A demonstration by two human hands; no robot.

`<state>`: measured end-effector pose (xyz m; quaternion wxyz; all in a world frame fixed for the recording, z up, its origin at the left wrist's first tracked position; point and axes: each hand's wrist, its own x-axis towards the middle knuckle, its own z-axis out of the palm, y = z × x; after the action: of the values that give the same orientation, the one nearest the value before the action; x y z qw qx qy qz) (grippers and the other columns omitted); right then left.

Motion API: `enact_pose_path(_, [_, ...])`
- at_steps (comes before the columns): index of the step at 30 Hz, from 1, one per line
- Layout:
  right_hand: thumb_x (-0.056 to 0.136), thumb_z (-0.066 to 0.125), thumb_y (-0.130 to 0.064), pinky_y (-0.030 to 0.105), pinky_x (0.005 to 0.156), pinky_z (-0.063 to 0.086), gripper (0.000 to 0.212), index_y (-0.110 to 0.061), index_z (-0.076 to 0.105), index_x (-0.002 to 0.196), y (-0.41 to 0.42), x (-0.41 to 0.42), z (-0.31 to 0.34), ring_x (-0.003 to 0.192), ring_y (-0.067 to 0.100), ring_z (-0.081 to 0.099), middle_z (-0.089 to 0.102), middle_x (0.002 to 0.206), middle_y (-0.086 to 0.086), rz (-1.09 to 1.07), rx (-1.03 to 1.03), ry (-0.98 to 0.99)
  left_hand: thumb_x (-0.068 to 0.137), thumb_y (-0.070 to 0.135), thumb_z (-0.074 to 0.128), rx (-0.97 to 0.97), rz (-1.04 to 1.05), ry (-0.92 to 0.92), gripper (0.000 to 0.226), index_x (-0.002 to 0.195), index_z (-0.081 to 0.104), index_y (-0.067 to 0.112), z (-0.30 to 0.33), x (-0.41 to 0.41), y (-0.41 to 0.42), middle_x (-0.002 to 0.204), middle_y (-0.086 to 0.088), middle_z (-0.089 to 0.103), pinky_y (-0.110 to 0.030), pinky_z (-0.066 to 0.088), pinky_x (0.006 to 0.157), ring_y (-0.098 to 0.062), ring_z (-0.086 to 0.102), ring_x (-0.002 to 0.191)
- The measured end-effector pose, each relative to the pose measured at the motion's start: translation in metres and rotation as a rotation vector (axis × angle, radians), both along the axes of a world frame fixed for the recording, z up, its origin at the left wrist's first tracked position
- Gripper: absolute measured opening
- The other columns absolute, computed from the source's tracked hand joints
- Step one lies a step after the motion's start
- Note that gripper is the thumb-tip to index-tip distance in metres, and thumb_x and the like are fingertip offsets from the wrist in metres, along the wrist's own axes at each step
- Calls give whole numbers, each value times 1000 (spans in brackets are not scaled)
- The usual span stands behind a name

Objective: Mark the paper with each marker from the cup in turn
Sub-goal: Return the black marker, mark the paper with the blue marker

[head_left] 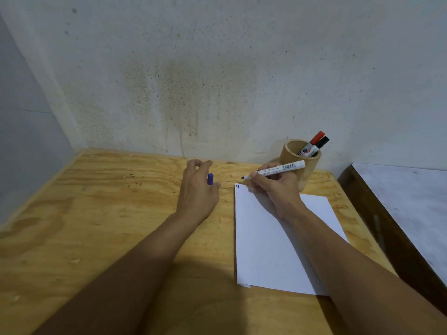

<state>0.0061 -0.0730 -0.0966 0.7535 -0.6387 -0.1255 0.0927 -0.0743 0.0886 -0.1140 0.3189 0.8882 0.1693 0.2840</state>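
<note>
A white sheet of paper (271, 240) lies on the wooden table, with two short dark marks at its far left corner. My right hand (278, 187) holds an uncapped white marker (278, 169), its dark tip hovering just above and beyond that corner. My left hand (197, 189) holds the marker's blue cap (210, 178) between its fingers, left of the paper. Behind my right hand stands a tan round cup (300, 163) with a red-capped marker (316, 139) and a black-capped marker (323, 142) leaning in it.
The plywood table (108, 213) sits in a corner, with stained walls close behind and to the left. A dark-framed surface with a pale top (406, 204) stands lower to the right of the table.
</note>
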Motion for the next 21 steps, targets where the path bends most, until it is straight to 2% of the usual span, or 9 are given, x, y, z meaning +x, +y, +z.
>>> enact_pose_path(1, [83,69,11,34,60,60,15,3,58,89,0,0,3,63,26,66,60,80,23,7,42,24,84,12,66,-13,-4,58,43,126,55,10,0,4,3,122,-8,49,-23,41,84,-21,53,105])
enact_pose_path(3, [84,67,10,38,68,62,12,3,58,89,-3,1,10,72,32,66,62,83,24,17,47,29,84,6,65,-18,-13,102,29,113,65,7,3,10,8,106,-9,57,-22,38,77,-21,57,94])
enact_pose_path(5, [87,64,7,41,74,62,7,1,61,85,-9,3,20,77,32,68,67,82,22,34,65,43,82,3,67,-151,14,86,16,97,71,7,9,12,10,91,-7,62,-24,43,72,-18,59,80])
enact_pose_path(6, [88,63,5,40,73,63,6,1,63,84,-12,2,26,77,31,69,70,82,20,42,86,56,81,2,68,-328,19,68,12,91,72,8,14,12,10,87,-7,64,-27,48,71,-18,60,75])
enact_pose_path(9, [88,65,1,39,70,63,2,1,64,87,-17,-3,42,71,28,69,71,81,20,60,92,4,82,-6,64,-1109,-95,-5,11,88,68,2,34,9,8,86,-16,66,-35,59,75,-21,66,69])
enact_pose_path(11, [86,68,3,39,69,63,7,2,63,90,-18,-9,50,68,28,69,70,81,22,48,76,-56,84,-9,59,-1335,-186,-26,13,89,67,-1,44,9,4,86,-17,67,-28,60,66,-21,68,71])
enact_pose_path(13, [84,71,2,37,64,62,8,1,63,86,-19,-14,58,66,28,70,69,81,23,26,70,-97,85,-11,55,-1396,-242,-43,14,88,66,-2,49,7,-2,87,-18,68,-22,58,60,-20,70,69])
enact_pose_path(18, [83,72,0,35,58,61,9,0,63,84,-23,-22,67,64,26,71,70,76,18,-2,5,-180,86,-11,54,-1390,-276,-52,15,87,67,-3,58,7,-17,87,-20,68,-21,57,59,-18,71,67])
enact_pose_path(21, [84,70,2,33,56,61,11,7,63,90,-28,-24,74,61,22,71,69,73,15,-24,29,-183,87,-11,53,-1396,-292,-64,15,85,66,-3,63,5,-22,88,-20,67,-20,57,59,-17,70,64])
